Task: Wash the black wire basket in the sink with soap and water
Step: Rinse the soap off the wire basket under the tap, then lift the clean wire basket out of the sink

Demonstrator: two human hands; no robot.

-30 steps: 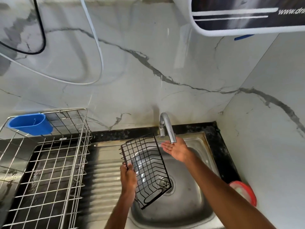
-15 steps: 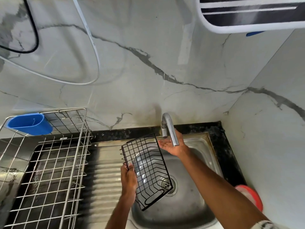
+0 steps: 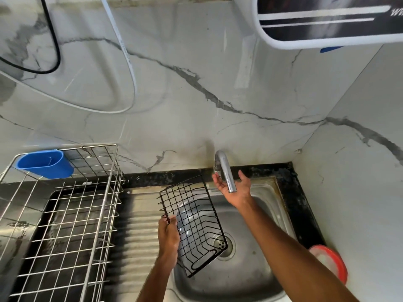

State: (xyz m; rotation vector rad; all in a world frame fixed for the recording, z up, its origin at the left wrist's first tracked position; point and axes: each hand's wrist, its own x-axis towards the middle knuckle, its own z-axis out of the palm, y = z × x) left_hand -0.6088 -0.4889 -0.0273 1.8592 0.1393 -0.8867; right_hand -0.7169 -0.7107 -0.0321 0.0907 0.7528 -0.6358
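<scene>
Silver wire rack [image 3: 102, 192] at far left, blue cup [image 3: 45, 163] hooked on its back rim. Left grip [image 3: 169, 234] pinches left edge of black wire basket [image 3: 194, 223]. Basket tilted, held over sink [image 3: 250, 269] bowl. Right grip [image 3: 235, 188] spread, palm up, by tap [image 3: 225, 171] tip. Red-rimmed lid [image 3: 335, 260] on surface at far right.
</scene>
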